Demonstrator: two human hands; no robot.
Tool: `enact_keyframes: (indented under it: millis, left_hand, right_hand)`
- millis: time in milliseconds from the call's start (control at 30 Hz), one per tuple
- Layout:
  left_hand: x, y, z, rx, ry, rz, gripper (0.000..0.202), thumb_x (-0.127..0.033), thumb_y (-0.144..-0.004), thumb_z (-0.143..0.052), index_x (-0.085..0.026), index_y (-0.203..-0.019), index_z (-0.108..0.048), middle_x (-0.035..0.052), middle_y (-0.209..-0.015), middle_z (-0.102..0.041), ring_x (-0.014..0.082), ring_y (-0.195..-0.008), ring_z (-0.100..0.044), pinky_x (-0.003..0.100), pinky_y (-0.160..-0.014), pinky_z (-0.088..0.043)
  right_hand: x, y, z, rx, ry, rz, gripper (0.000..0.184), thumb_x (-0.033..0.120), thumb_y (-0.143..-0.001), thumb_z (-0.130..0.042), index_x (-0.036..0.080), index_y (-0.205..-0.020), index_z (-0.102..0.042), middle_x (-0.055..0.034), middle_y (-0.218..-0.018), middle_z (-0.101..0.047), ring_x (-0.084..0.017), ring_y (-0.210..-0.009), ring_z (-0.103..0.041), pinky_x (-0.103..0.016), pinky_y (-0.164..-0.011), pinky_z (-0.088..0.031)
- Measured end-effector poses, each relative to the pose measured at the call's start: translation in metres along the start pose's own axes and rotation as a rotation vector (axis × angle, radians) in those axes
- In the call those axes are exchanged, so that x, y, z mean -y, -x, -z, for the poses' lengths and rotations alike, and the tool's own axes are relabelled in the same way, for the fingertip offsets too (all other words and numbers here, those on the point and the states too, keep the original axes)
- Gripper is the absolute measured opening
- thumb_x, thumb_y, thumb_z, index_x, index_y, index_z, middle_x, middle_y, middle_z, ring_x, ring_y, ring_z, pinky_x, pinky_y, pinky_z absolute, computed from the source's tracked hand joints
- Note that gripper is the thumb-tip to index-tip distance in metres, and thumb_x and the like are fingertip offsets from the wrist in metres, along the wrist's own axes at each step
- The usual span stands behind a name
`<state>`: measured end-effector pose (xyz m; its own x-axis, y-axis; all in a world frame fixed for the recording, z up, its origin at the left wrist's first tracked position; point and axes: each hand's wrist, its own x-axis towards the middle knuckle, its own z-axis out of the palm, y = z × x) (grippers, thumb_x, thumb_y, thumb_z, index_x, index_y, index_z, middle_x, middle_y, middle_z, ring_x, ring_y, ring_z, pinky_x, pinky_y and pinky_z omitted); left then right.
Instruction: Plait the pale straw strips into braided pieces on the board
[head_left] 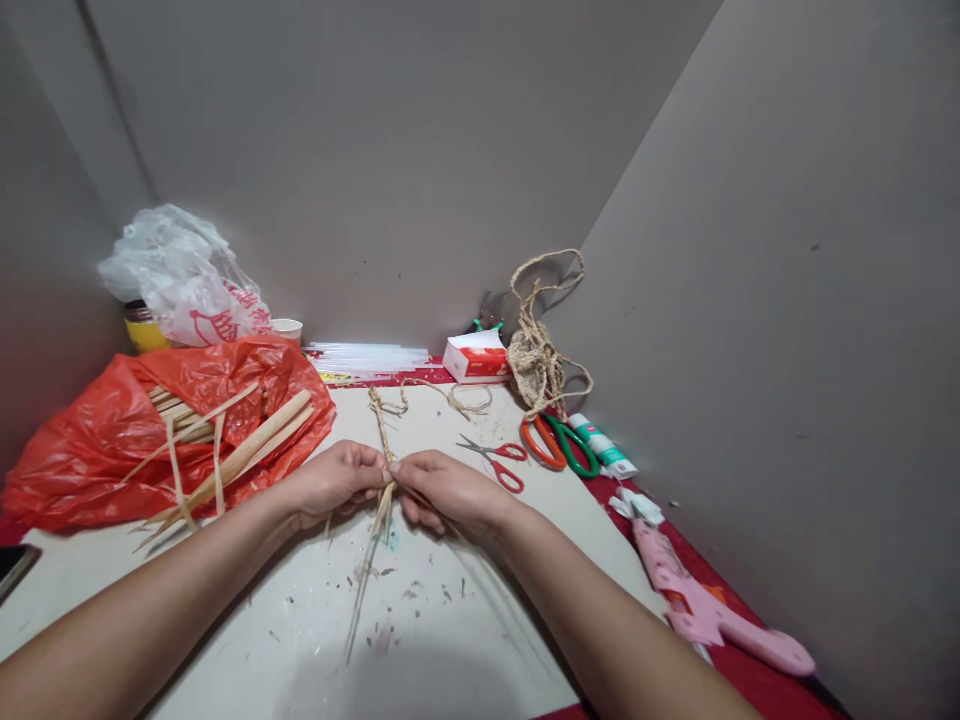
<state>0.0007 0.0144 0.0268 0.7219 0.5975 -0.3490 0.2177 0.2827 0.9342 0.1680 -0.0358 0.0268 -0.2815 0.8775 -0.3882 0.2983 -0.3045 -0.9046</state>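
Both of my hands meet over the middle of the white board, pinching a braided straw cord. My left hand is closed on the cord from the left side. From the right, my right hand grips it at the same spot, thumb and forefinger together. The finished braid runs away from me and curls to the right at the far end. Loose straw strands hang out below my fingers toward me. Small red-handled scissors lie spread just right of my right hand.
At the left, a red plastic bag holds dry straw leaves. Glue sticks, a red-and-white box and a coiled straw rope line the back. Larger scissors and a pink glue gun lie along the right edge.
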Motion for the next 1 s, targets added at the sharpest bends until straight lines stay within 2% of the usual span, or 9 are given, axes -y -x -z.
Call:
enact_keyframes:
  millis: [100,200,300,433,600,700,800,1000]
  left_hand:
    - [0.002,-0.001,0.000,0.003,-0.089,-0.024,0.029,-0.041,-0.070,-0.063,-0.015,-0.066,-0.051,-0.0075,-0.047,-0.040,0.0026,-0.037,-0.023,0.021,-0.038,-0.012]
    - [0.003,-0.002,0.000,0.014,-0.130,-0.034,0.029,-0.042,-0.070,-0.062,-0.014,-0.067,-0.052,-0.0073,-0.047,-0.040,0.0030,-0.038,-0.022,0.022,-0.039,-0.012]
    - [0.001,-0.001,-0.002,-0.012,-0.201,-0.048,0.028,-0.041,-0.070,-0.061,-0.014,-0.069,-0.053,-0.0077,-0.047,-0.038,0.0033,-0.039,-0.023,0.020,-0.041,-0.014]
    - [-0.005,0.004,-0.001,-0.021,-0.368,-0.093,0.025,-0.038,-0.072,-0.056,-0.014,-0.066,-0.055,-0.0054,-0.050,-0.043,0.0051,-0.044,-0.030,0.020,-0.046,-0.022]
    - [-0.011,0.007,0.002,-0.036,-0.600,-0.114,0.029,-0.038,-0.077,-0.047,-0.016,-0.058,-0.050,-0.0038,-0.053,-0.044,0.0084,-0.050,-0.036,0.020,-0.052,-0.028]
    - [-0.012,0.007,-0.001,-0.082,-0.665,-0.076,0.026,-0.035,-0.077,-0.044,-0.017,-0.059,-0.049,-0.0039,-0.053,-0.042,0.0095,-0.051,-0.036,0.021,-0.051,-0.027]
    - [-0.012,0.010,-0.009,-0.152,-0.747,-0.063,0.023,-0.031,-0.076,-0.043,-0.017,-0.059,-0.051,-0.0024,-0.054,-0.045,0.0111,-0.053,-0.039,0.021,-0.051,-0.027]
    - [-0.010,0.022,-0.036,-0.380,-1.086,-0.106,0.027,-0.034,-0.080,-0.043,-0.017,-0.069,-0.061,0.0081,-0.064,-0.059,0.0182,-0.058,-0.050,0.027,-0.057,-0.031]
  right_hand:
    - [-0.008,-0.003,0.000,0.017,-0.040,-0.009,0.038,0.044,-0.087,-0.040,0.016,-0.062,-0.046,0.0082,-0.042,-0.037,-0.003,-0.030,-0.023,-0.018,-0.030,-0.017]
    - [-0.010,-0.004,0.005,0.057,-0.040,-0.006,0.037,0.043,-0.086,-0.042,0.015,-0.064,-0.052,0.0081,-0.044,-0.037,-0.003,-0.030,-0.022,-0.017,-0.029,-0.015]
    - [-0.007,-0.003,0.007,0.075,-0.060,-0.021,0.032,0.035,-0.083,-0.045,0.016,-0.057,-0.046,0.0082,-0.042,-0.036,-0.002,-0.029,-0.022,-0.017,-0.029,-0.015]
    - [-0.003,-0.002,0.004,0.026,-0.095,-0.024,0.027,0.026,-0.078,-0.045,0.017,-0.053,-0.043,0.0089,-0.038,-0.034,-0.002,-0.027,-0.021,-0.017,-0.028,-0.013]
    - [-0.004,-0.003,-0.002,-0.080,-0.032,-0.046,0.021,0.021,-0.073,-0.045,0.015,-0.053,-0.050,0.0090,-0.033,-0.033,-0.003,-0.026,-0.021,-0.019,-0.028,-0.010]
    - [-0.006,-0.004,-0.004,-0.106,-0.035,-0.038,0.021,0.020,-0.071,-0.045,0.014,-0.054,-0.055,0.0090,-0.031,-0.031,-0.003,-0.026,-0.019,-0.020,-0.029,-0.009]
    - [-0.007,-0.005,-0.006,-0.072,-0.123,-0.036,0.021,0.021,-0.071,-0.045,0.014,-0.057,-0.058,0.0092,-0.032,-0.032,-0.003,-0.026,-0.020,-0.020,-0.029,-0.011]
    - [-0.007,-0.003,-0.008,-0.083,-0.231,-0.048,0.029,0.023,-0.072,-0.046,0.019,-0.045,-0.037,0.0085,-0.031,-0.031,-0.003,-0.025,-0.020,-0.019,-0.028,-0.012]
